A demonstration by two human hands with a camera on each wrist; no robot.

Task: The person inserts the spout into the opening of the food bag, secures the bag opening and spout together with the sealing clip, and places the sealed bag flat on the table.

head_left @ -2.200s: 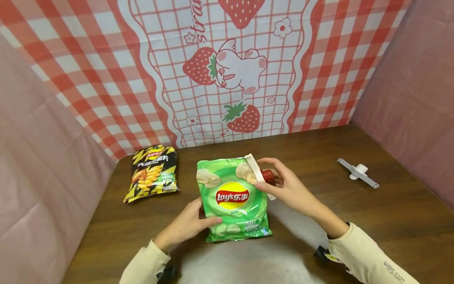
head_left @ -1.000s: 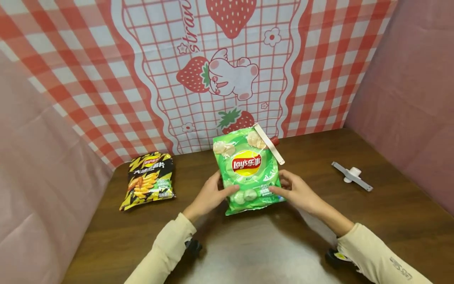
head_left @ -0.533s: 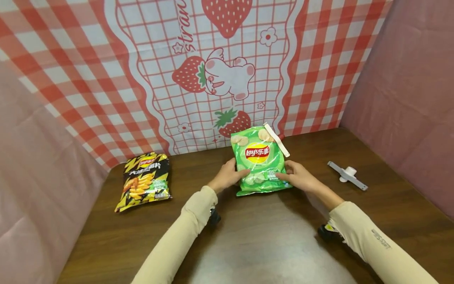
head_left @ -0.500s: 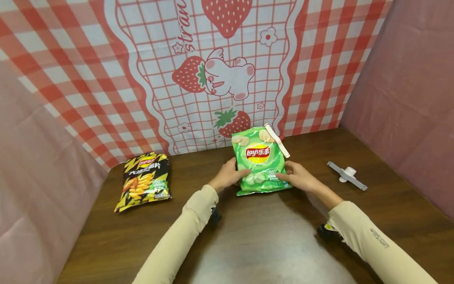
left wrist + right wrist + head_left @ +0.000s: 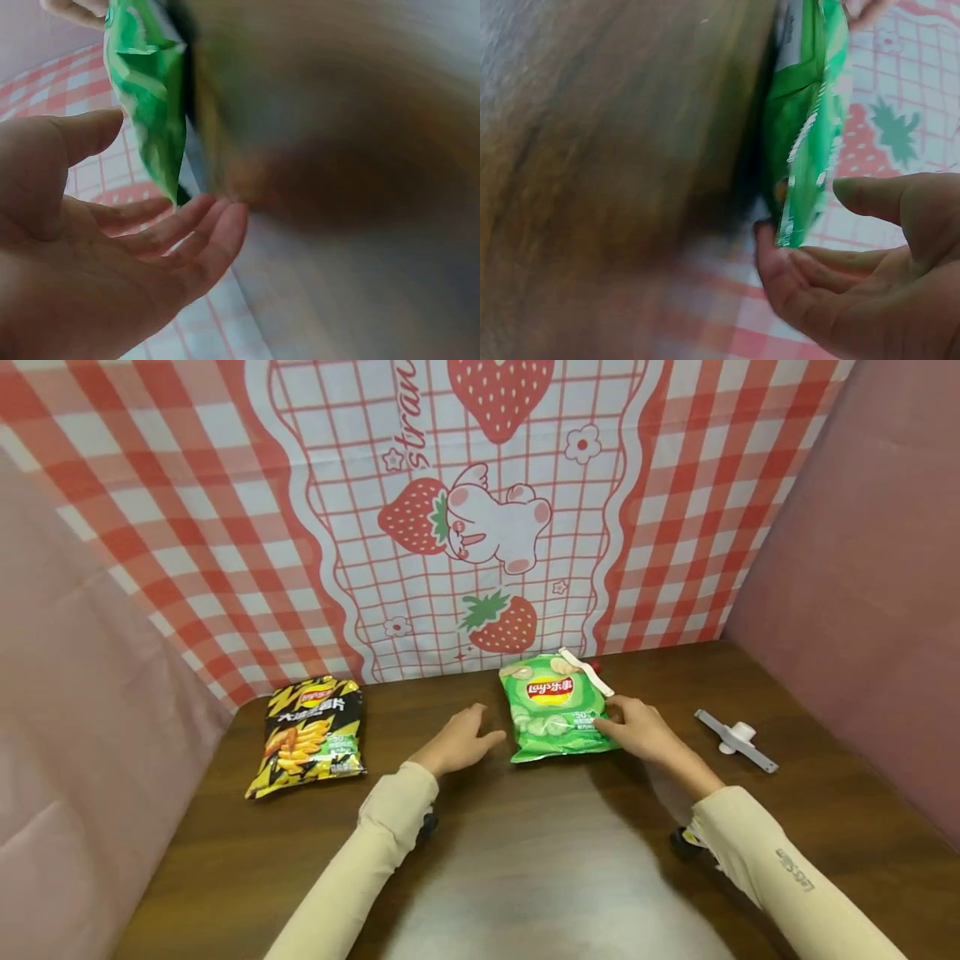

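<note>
A green Lay's chip bag (image 5: 553,714) lies flat on the brown table (image 5: 525,843) near the backdrop. A white clip with a red knob (image 5: 587,672) is clamped across its top right corner. My left hand (image 5: 467,743) hovers just left of the bag with straight, relaxed fingers, not touching it. The left wrist view shows the same: the left hand (image 5: 161,225) is palm-open and the bag (image 5: 150,105) is a little beyond it. My right hand (image 5: 626,727) rests at the bag's lower right edge. In the right wrist view the right hand's (image 5: 832,247) fingertips touch the bag's (image 5: 806,120) edge while the thumb stands off it.
A black and yellow chip bag (image 5: 311,735) lies at the table's back left. A second clip, grey-white (image 5: 737,741), lies on the table to the right. A strawberry-patterned cloth (image 5: 465,518) hangs behind, and pink cloth walls close both sides.
Both hands carried the green bag away from me and laid it near the backdrop. The left hand then let go and drew back to the left; the right thumb has lifted off.
</note>
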